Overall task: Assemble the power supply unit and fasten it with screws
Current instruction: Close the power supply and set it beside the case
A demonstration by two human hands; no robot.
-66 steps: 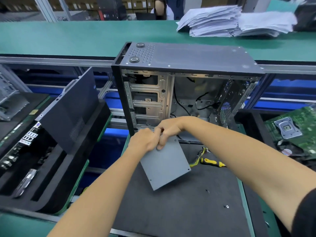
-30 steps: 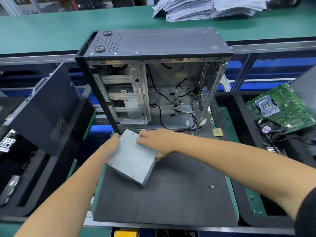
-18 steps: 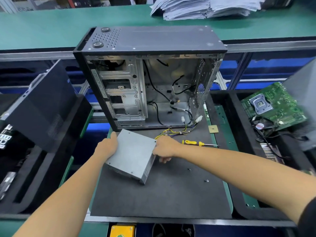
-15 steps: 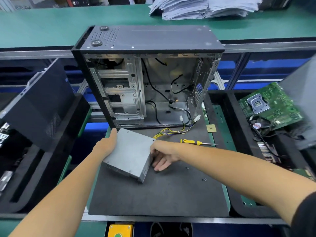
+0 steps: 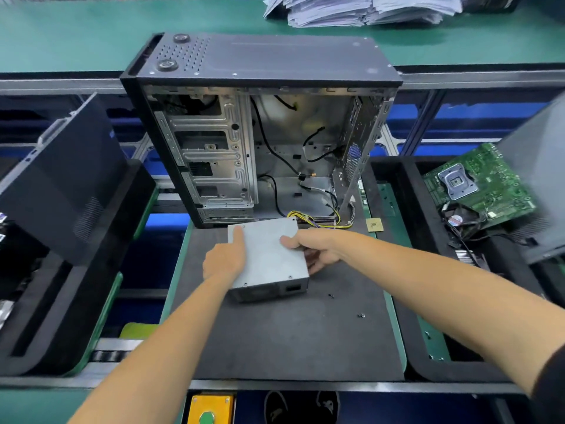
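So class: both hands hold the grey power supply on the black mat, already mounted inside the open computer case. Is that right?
Not quite. The head view shows the power supply outside the computer case, in front of its open side on the black mat. The left hand and right hand do both hold it.

A paper stack [image 5: 360, 9] lies far right on the green bench [image 5: 91, 29]. A green motherboard [image 5: 480, 185] sits right. A yellow button box [image 5: 209, 408] is nearest.

Grey power supply [image 5: 269, 255], yellow wires [image 5: 308, 217]
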